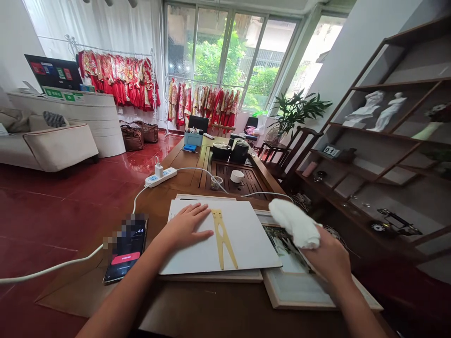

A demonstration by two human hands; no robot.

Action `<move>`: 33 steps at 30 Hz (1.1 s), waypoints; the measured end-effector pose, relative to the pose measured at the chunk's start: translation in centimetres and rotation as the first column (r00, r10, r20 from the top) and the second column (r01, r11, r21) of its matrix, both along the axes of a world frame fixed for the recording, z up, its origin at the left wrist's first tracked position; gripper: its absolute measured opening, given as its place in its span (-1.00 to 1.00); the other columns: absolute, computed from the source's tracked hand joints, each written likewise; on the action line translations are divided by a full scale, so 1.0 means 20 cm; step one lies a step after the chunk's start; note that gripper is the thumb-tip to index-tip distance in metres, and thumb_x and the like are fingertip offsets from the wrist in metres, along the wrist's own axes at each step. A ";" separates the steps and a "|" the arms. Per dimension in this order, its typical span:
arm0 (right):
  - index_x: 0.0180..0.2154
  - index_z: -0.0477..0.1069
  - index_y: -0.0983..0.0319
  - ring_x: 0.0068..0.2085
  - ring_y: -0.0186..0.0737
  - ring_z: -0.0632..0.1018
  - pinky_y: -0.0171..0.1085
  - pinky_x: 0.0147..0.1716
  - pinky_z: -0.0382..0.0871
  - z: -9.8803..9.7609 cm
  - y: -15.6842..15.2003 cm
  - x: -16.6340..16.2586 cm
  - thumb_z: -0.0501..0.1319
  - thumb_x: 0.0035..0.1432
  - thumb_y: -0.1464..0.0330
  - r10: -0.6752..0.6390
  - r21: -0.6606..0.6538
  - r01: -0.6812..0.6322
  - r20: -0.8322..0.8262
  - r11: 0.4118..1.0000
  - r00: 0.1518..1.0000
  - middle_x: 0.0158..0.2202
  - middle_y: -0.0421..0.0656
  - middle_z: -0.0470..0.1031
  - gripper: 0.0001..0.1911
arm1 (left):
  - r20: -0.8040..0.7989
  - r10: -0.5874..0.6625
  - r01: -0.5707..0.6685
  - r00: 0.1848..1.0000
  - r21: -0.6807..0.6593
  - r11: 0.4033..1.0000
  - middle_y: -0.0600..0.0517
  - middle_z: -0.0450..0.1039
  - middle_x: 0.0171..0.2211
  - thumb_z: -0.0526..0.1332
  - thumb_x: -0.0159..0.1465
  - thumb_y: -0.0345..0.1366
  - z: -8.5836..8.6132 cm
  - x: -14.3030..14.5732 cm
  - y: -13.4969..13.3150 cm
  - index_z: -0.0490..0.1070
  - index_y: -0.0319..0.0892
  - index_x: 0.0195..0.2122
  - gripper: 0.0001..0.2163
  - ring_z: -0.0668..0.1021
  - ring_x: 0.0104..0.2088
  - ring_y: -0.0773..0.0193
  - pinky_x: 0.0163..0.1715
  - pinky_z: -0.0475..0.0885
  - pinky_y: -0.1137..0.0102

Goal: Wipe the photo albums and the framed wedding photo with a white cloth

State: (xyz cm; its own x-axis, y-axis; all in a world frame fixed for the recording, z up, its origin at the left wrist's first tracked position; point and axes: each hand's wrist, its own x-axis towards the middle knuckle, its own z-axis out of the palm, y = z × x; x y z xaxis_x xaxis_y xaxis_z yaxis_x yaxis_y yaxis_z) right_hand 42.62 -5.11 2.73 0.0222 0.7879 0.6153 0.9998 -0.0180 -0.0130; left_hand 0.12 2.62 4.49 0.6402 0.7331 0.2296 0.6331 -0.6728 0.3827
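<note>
My left hand (190, 225) lies flat with its fingers spread on a white backing board (246, 234). A yellow A-shaped stand leg (224, 241) is fixed to the board beside my fingertips. My right hand (333, 256) is closed around a bunched white cloth (294, 220), held above a picture frame (299, 298) to the right. That frame's picture is partly covered by the board, the cloth and my hand. Under the white board, the pale edge of another flat piece (218, 278) shows.
A lit phone (127, 253) lies at left, near a power strip (161, 177) with its cable. Beyond the boards are a slatted tea tray (259, 180), a white cup (237, 176), a glass jar (216, 182) and a dark kettle (240, 151). Shelves (384, 131) line the right.
</note>
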 end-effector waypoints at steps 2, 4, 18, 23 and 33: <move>-0.02 0.34 0.20 -0.17 0.18 0.55 -0.04 -0.28 0.43 0.08 0.08 -0.07 0.22 -0.01 0.15 0.032 0.137 -0.016 -0.115 0.990 0.993 -0.12 0.03 0.52 -0.50 | -0.004 0.014 -0.014 1.000 -0.005 1.000 0.03 0.03 0.34 0.05 0.28 0.12 0.00 0.00 0.00 0.06 -0.07 0.32 -0.35 0.10 0.33 0.12 0.30 0.02 0.20; 0.01 0.31 0.21 -0.09 0.13 0.53 -0.05 -0.16 0.42 0.17 0.17 -0.19 0.24 -0.01 0.15 0.215 0.215 -0.178 -0.165 0.960 0.963 -0.05 0.02 0.49 -0.46 | -0.009 0.025 -0.025 1.000 -0.007 1.000 0.02 0.02 0.34 0.06 0.28 0.12 0.00 0.01 0.00 0.04 -0.10 0.33 -0.33 0.10 0.33 0.12 0.30 0.02 0.20; 0.12 0.28 0.28 0.11 0.10 0.42 0.08 0.12 0.15 0.15 0.45 -0.66 0.19 -0.04 0.27 0.502 -0.230 -0.486 0.012 0.843 0.865 0.10 0.08 0.42 -0.36 | -0.022 0.052 -0.052 0.998 0.011 0.999 0.02 0.02 0.34 0.06 0.26 0.16 -0.02 0.02 0.01 0.08 -0.08 0.31 -0.33 0.12 0.32 0.08 0.28 0.06 0.16; -0.04 0.39 0.22 -0.03 0.07 0.49 0.03 0.06 0.18 0.21 0.39 -0.68 0.22 -0.05 0.25 0.532 -0.276 -0.513 -0.006 0.813 0.847 -0.04 0.00 0.51 -0.52 | -0.006 0.051 -0.051 0.999 0.011 0.999 0.02 0.04 0.33 0.07 0.25 0.17 -0.03 0.02 0.02 0.10 -0.07 0.31 -0.32 0.13 0.31 0.08 0.28 0.07 0.17; -0.54 0.31 0.20 -0.43 -0.21 0.43 -0.28 -0.40 0.21 0.37 0.17 -0.65 0.23 -0.16 0.32 0.521 -0.559 -0.576 -0.276 0.596 0.808 -0.50 -0.23 0.45 -0.88 | -0.015 0.057 -0.057 0.998 -0.002 0.998 0.05 0.02 0.34 0.06 0.25 0.18 -0.03 0.02 0.01 0.07 -0.06 0.32 -0.31 0.12 0.32 0.10 0.29 0.05 0.20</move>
State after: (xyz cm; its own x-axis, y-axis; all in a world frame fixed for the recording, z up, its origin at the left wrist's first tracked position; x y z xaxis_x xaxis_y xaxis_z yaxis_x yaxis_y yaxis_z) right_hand 29.68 -1.78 10.22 -0.5139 0.8572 0.0339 0.8194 0.5022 -0.2765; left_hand 0.44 2.83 3.85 0.6010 0.7688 0.2185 0.6759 -0.6348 0.3745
